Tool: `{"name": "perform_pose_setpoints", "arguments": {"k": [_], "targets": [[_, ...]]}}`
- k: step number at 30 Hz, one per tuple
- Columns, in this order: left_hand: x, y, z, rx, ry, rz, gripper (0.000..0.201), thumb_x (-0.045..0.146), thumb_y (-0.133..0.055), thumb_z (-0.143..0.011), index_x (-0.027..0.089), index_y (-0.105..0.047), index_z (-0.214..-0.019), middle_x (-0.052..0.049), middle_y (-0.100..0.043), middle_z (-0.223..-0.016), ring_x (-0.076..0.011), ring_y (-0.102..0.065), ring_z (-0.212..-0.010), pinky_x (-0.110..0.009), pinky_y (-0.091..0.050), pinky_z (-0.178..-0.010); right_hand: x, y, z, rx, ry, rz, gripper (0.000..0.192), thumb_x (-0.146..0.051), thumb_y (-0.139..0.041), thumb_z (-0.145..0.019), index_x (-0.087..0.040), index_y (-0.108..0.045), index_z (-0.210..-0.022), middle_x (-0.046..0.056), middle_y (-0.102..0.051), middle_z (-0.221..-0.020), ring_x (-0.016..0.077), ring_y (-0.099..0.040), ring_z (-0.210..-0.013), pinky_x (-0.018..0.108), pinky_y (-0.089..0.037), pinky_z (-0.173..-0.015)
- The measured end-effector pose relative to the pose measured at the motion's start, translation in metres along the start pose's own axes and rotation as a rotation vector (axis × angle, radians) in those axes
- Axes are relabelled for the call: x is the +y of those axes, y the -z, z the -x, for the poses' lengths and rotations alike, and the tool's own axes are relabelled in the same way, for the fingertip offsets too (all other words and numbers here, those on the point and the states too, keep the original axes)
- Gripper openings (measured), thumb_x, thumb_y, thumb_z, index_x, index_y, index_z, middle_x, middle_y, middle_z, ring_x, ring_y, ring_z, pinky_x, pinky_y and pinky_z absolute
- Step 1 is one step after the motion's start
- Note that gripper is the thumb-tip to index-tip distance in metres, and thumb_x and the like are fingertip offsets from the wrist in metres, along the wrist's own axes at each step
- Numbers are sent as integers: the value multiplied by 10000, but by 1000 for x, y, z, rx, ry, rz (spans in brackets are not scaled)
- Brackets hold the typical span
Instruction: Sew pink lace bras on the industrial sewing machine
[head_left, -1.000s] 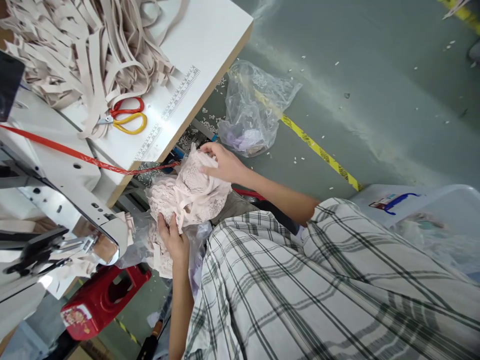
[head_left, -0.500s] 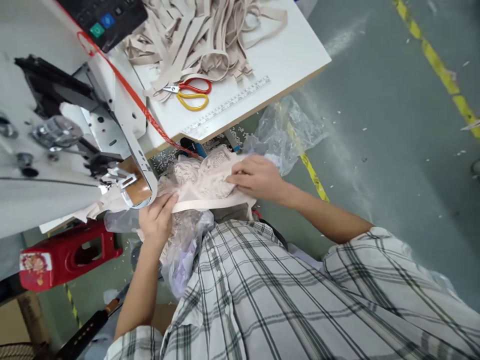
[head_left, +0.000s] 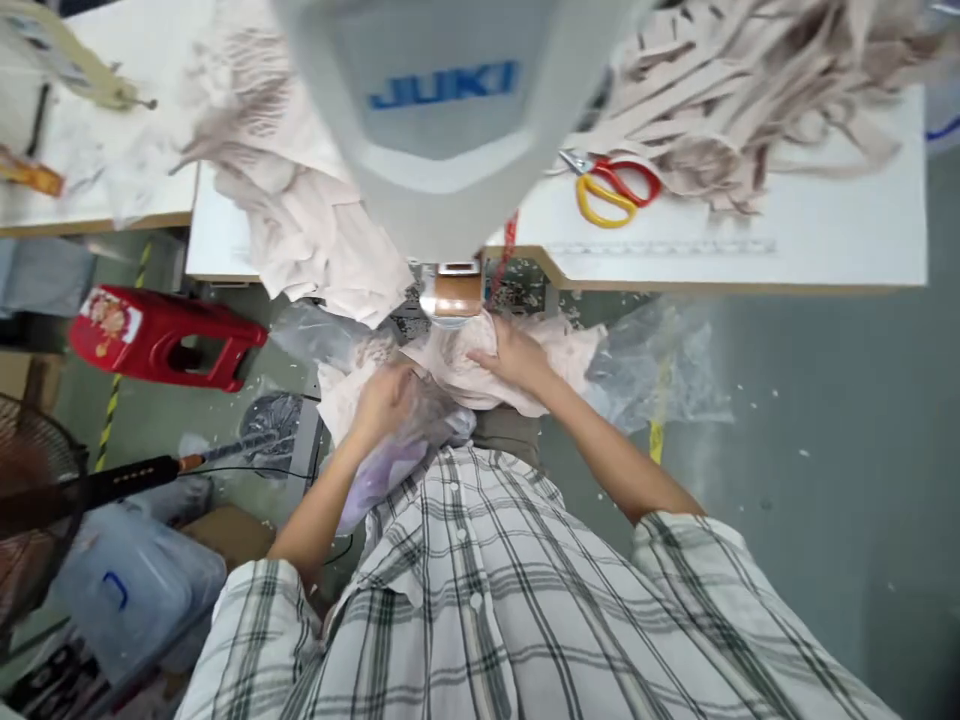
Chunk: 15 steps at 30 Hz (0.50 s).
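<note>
Pink lace fabric lies under the sewing machine. Right hand grips its upper edge. Left hand clutches its lower-left part.

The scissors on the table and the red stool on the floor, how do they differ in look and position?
The scissors are small, with one red and one yellow handle loop, and lie flat on the white table beside a heap of beige straps. The red stool is far bigger, all red with a printed label at one end, and lies tipped on its side on the floor. Both share red plastic.
</note>
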<state>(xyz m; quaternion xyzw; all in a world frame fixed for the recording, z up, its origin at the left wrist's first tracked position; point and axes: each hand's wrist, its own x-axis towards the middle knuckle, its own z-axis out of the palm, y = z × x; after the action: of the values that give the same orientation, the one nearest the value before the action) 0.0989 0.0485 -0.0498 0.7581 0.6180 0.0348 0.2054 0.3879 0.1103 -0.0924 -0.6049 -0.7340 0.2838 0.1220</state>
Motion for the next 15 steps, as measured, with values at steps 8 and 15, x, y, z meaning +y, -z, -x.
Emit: {"name": "perform_pose_setpoints", "arguments": {"k": [8,15], "targets": [[-70,-7,64,12,356,-153,308,444,-605,-890,141,-660,-887,-157,-675,-886,-295,-628,-890,-377,-477,-783,-16,-29,32,196,-52,-45,893,-663,-583,-872,-85,-368,-1518,283,-442,-1528,417,-425,-1425,600,-377,-1144],[-30,13,59,-29,35,-78,337,317,-485,-952,205,-598,-654,-97,-631,-702,-232,-605,-760,-354,-452,-746,-98,-10,20,-182,422,-333,793,-660,-648,-859,-205,-474,-1485,176,-477,-1549,352,-433,-1447,542,-353,-1197]]}}
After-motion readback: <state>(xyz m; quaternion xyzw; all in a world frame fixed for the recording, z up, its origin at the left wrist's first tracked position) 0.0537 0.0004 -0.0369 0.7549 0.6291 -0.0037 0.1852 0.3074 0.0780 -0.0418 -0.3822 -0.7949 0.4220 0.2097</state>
